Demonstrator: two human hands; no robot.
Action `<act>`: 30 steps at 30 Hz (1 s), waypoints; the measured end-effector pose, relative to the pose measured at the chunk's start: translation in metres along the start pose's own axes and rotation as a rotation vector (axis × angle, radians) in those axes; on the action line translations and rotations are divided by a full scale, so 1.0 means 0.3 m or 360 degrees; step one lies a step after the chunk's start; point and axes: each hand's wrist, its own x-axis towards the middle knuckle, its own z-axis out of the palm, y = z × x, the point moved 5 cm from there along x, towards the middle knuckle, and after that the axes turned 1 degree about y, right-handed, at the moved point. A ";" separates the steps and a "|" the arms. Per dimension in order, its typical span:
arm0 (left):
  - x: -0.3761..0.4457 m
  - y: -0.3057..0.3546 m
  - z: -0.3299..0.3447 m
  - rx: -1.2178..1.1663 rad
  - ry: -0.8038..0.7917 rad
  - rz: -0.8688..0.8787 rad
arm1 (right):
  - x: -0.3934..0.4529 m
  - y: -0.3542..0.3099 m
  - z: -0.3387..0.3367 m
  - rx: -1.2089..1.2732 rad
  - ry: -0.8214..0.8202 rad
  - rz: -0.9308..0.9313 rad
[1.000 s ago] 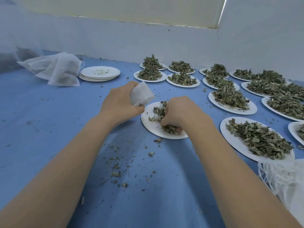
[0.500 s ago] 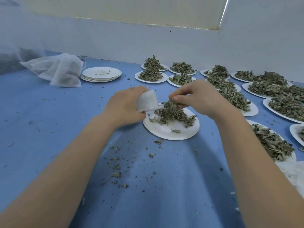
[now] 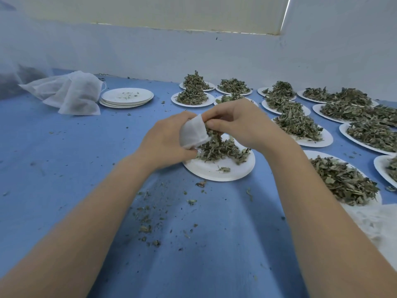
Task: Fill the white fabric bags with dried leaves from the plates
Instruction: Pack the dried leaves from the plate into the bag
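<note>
Bags [image 3: 71, 93] that look already filled are lying in a heap at far left, beside a stack of emptied plates [image 3: 127, 97], so we are judging part of the job done. Toward the middle, our left hand [image 3: 167, 140] is gripping a small white bag [image 3: 193, 133], fingers curled round it and its mouth turned to the right. Our right hand [image 3: 240, 123] is pinching a tuft of leaves [image 3: 211, 131] at that mouth, just above the plate [image 3: 221, 171] we are working from, which is holding a fair pile yet. Further right, many heaped plates [image 3: 300, 127] are waiting untouched, so we are reckoning most of the work is still ahead. Everything is sitting on a blue cloth [image 3: 64, 168] littered with leaf crumbs [image 3: 148, 220], with a pale wall [image 3: 150, 52] running behind it and white mesh [image 3: 373, 222] showing at the right edge.
</note>
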 end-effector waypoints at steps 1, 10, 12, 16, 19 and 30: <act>-0.001 0.005 0.003 -0.0023 -0.0001 0.0011 | 0.003 -0.001 0.004 0.0036 0.0020 -0.0014; -0.001 0.025 0.012 -0.0242 0.0059 -0.0043 | 0.026 0.002 0.031 -0.0114 0.0307 -0.0024; -0.003 0.016 0.005 -0.0292 0.0097 -0.0101 | 0.024 -0.006 0.033 -0.0101 0.0210 -0.0048; -0.007 -0.005 -0.014 -0.0421 0.0177 -0.0233 | 0.008 -0.003 0.024 -0.0023 0.0002 -0.0037; -0.008 -0.007 -0.018 -0.0496 0.0208 -0.0290 | -0.003 -0.004 0.021 0.0060 -0.0075 -0.0026; 0.000 0.054 -0.019 -0.0192 0.0118 -0.0027 | 0.020 -0.022 0.048 -0.0067 0.0108 -0.0054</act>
